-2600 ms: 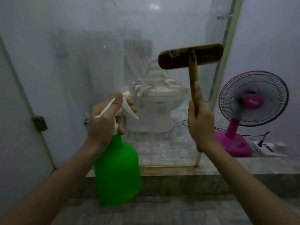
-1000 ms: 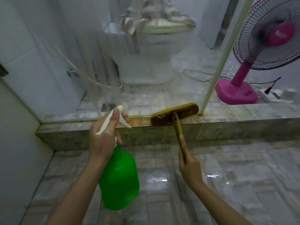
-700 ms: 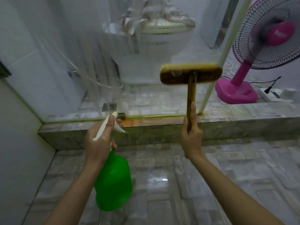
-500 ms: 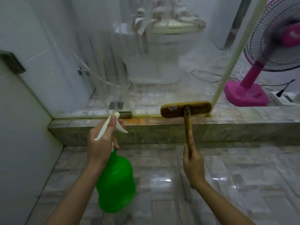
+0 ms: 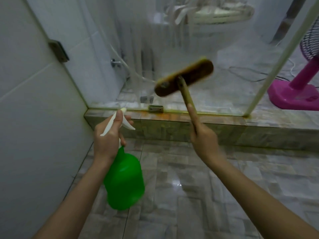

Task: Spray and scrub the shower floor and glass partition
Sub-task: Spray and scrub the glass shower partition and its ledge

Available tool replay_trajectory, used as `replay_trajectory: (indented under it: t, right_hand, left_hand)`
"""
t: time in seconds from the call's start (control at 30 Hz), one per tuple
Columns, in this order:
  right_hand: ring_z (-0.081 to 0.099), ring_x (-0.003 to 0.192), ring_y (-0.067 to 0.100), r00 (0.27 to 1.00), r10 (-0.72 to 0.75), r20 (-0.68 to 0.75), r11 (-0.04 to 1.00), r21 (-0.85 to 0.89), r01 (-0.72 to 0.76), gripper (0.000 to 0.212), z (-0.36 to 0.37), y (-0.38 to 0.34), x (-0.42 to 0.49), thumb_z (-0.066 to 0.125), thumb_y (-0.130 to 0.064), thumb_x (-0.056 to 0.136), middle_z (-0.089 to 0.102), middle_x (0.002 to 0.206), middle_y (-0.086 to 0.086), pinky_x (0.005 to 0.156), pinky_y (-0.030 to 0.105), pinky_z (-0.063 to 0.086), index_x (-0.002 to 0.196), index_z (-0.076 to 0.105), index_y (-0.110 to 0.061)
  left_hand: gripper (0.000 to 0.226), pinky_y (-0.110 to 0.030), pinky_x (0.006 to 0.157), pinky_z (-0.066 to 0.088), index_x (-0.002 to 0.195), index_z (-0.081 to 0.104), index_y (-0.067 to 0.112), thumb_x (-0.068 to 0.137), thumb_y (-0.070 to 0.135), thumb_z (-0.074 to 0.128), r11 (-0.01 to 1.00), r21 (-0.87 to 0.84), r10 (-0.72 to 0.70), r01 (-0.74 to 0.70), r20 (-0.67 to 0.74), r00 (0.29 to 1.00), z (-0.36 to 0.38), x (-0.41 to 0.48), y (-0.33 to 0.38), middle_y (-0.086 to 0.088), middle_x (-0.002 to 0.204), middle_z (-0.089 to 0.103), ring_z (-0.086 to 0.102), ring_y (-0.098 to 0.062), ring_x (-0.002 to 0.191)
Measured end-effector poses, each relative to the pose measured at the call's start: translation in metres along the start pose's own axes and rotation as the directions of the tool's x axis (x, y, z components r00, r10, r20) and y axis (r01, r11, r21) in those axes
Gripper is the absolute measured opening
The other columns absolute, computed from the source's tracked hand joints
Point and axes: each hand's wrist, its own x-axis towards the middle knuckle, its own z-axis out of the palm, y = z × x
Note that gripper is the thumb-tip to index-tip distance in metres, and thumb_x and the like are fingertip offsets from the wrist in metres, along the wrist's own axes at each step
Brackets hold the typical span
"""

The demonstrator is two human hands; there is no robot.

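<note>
With our left hand (image 5: 110, 135) gripping the green spray bottle (image 5: 124, 180) and our right hand (image 5: 203, 135) holding the brush (image 5: 183, 77) against the wet glass partition (image 5: 172, 40), we risked slipping on the slick floor (image 5: 198, 187).

One wide-angle view, worn on the person's head, faces forward and down. The shower floor (image 5: 189, 195) lies near below, the glass partition (image 5: 198, 40) close ahead, a white wall (image 5: 34, 109) left, a pink fan (image 5: 293, 94) far right.

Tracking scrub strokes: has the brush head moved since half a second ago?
Yes. The brush head rose up the glass partition, above the stone curb, right end higher.
</note>
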Motion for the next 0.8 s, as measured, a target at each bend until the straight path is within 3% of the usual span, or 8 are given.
replay_trajectory:
  t: [0.07,0.17,0.3,0.4,0.5,0.6,0.7,0.8]
  right_hand:
    - [0.033,0.035,0.017,0.993,-0.112,-0.023,0.989,-0.1,0.109,0.071,0.004,-0.038,0.044,0.052,-0.007,0.096,0.041,0.053,0.0,0.031,0.025,0.023,0.152,0.014,-0.03]
    - [0.026,0.033,0.015,0.981,-0.189,0.038,0.96,-0.206,0.192,0.072,-0.001,-0.059,0.077,0.055,-0.007,0.094,0.035,0.052,-0.001,0.035,0.018,0.011,0.152,0.018,-0.03]
    - [0.032,0.034,0.019,0.984,-0.081,0.157,0.954,-0.276,0.122,0.083,-0.015,-0.02,0.029,0.061,-0.006,0.09,0.04,0.053,0.001,0.035,0.021,0.017,0.152,0.014,-0.035]
    - [0.044,0.04,0.025,0.961,0.062,0.27,0.953,-0.304,0.024,0.087,-0.016,-0.028,-0.002,0.055,-0.006,0.092,0.052,0.059,0.005,0.039,0.025,0.027,0.151,0.003,-0.042]
    - [0.047,0.05,0.026,0.941,-0.001,0.339,0.946,-0.305,0.11,0.087,0.013,-0.084,0.025,0.044,0.002,0.092,0.057,0.078,0.008,0.046,0.032,0.034,0.152,-0.002,-0.041]
    - [0.043,0.05,0.024,0.911,-0.097,0.4,0.908,-0.34,0.246,0.094,0.036,-0.137,0.06,0.045,0.008,0.088,0.057,0.074,0.007,0.047,0.034,0.036,0.152,-0.006,-0.039]
    - [0.046,0.051,0.023,0.893,-0.05,0.447,0.882,-0.399,0.25,0.096,0.021,-0.127,0.052,0.047,0.008,0.088,0.056,0.075,0.006,0.046,0.033,0.035,0.152,-0.006,-0.04]
    - [0.049,0.049,0.023,0.924,0.023,0.382,0.89,-0.428,0.155,0.097,0.002,-0.087,0.017,0.049,0.002,0.091,0.06,0.079,0.01,0.04,0.03,0.033,0.148,-0.012,-0.047]
  left_hand:
    - [0.037,-0.025,0.042,0.043,0.085,0.075,0.023,0.105,0.039,0.048,1.0,0.011,-0.018,0.018,-0.015,1.0,-0.005,-0.002,0.0,0.003,0.084,0.078,0.05,-0.027,0.048]
    - [0.036,-0.024,0.04,0.041,0.085,0.075,0.022,0.104,0.038,0.049,0.999,-0.001,-0.035,0.035,-0.048,0.998,-0.013,-0.005,0.004,-0.001,0.085,0.077,0.047,-0.016,0.037]
    - [0.036,-0.021,0.041,0.04,0.082,0.075,0.027,0.104,0.037,0.049,0.999,-0.042,-0.01,0.004,-0.125,0.992,-0.033,-0.009,0.01,0.003,0.082,0.078,0.044,-0.012,0.033]
    - [0.036,-0.026,0.046,0.043,0.077,0.076,0.035,0.101,0.044,0.05,0.999,-0.041,0.013,-0.02,-0.163,0.987,-0.051,-0.013,0.015,-0.001,0.082,0.078,0.047,-0.016,0.035]
    - [0.037,-0.031,0.05,0.045,0.075,0.076,0.041,0.101,0.046,0.05,0.999,-0.035,0.026,-0.033,-0.202,0.979,-0.064,-0.022,0.02,0.004,0.081,0.077,0.05,-0.02,0.039]
    - [0.035,-0.03,0.049,0.045,0.079,0.074,0.044,0.103,0.042,0.049,0.999,-0.032,0.035,-0.044,-0.233,0.972,-0.074,-0.029,0.022,0.006,0.084,0.077,0.052,-0.025,0.045]
    - [0.026,-0.025,0.041,0.043,0.091,0.073,0.034,0.103,0.04,0.051,0.998,-0.049,0.025,-0.039,-0.26,0.965,-0.089,-0.035,0.025,-0.002,0.092,0.078,0.05,-0.021,0.042]
    - [0.027,-0.028,0.046,0.044,0.086,0.074,0.043,0.101,0.044,0.052,0.998,-0.046,0.027,-0.043,-0.302,0.953,-0.109,-0.041,0.027,0.003,0.085,0.078,0.053,-0.026,0.044]
